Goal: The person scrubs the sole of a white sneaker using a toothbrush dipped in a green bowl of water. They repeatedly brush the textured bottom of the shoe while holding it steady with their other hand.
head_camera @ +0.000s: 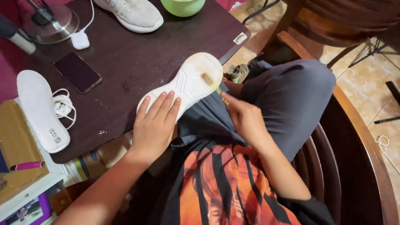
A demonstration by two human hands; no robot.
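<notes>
Seated at a dark table [137, 71], a person scrubs an upturned white shoe [187, 83] resting on the lap, left hand [156, 125] spread flat on its sole, right hand [246, 118] pinching a yellow brush [213, 85] at the toe; the heel end likely needs working next.

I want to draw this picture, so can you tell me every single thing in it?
Upturned shoe: one, white sole up, table edge over the lap.
Brush: one, yellowish, on the sole.
Second shoe: one, white, table's far side.
Insole: one, white, table's left edge.
Laces: one bundle, white, beside the insole.
Phone: one, dark, on the table.
Charger: one, white, near the phone.
Bowl: one, green, far edge.
Table: one, dark brown.
Pen: one, pink, lower left.
Chair: one, brown wood, under the person.
Left hand: steadies the upturned shoe.
Right hand: holds the brush.
</notes>
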